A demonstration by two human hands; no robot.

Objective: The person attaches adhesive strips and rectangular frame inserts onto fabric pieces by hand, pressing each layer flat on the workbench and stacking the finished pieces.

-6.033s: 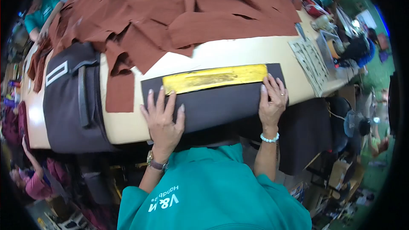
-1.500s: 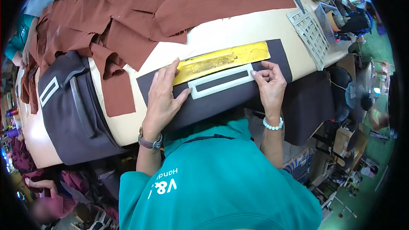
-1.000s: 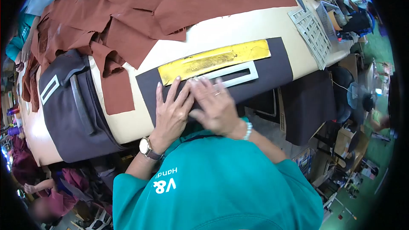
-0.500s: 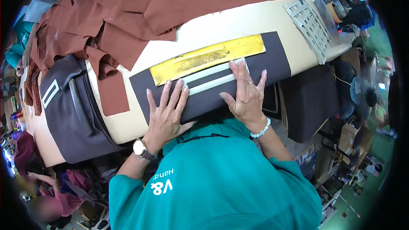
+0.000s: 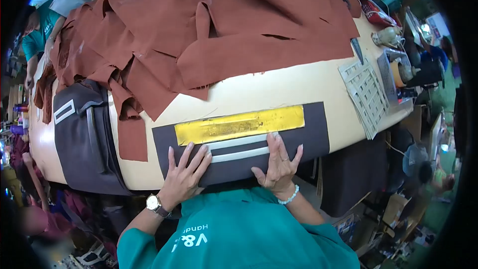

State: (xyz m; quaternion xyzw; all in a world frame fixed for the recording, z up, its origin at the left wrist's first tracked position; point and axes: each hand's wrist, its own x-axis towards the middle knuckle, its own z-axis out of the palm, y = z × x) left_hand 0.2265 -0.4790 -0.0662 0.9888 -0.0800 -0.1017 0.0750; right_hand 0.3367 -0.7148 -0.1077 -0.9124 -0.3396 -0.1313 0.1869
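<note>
A dark grey fabric or leather panel (image 5: 316,134) lies flat along the table's near edge. On it rests a long yellow strip (image 5: 239,123), worn and smudged with black. Just below the strip is a narrow white rectangular frame (image 5: 239,155). My left hand (image 5: 185,177) lies spread on the panel, fingertips at the frame's left end and the strip's lower edge. At the frame's right end, my right hand (image 5: 279,167) presses its fingertips down, with the thumb apart. Neither hand grasps anything.
Reddish-brown material (image 5: 239,25) covers the table's far side. To the left, a hammer (image 5: 94,134) and a small white frame (image 5: 64,111) lie on folded dark material (image 5: 74,144). A slotted pale template (image 5: 366,97) lies at right. A co-worker's arm (image 5: 47,50) shows far left.
My view has tilted up, so the table and both hands sit lower in the picture. The hands stay at the two ends of the white frame, with the yellow strip above.
</note>
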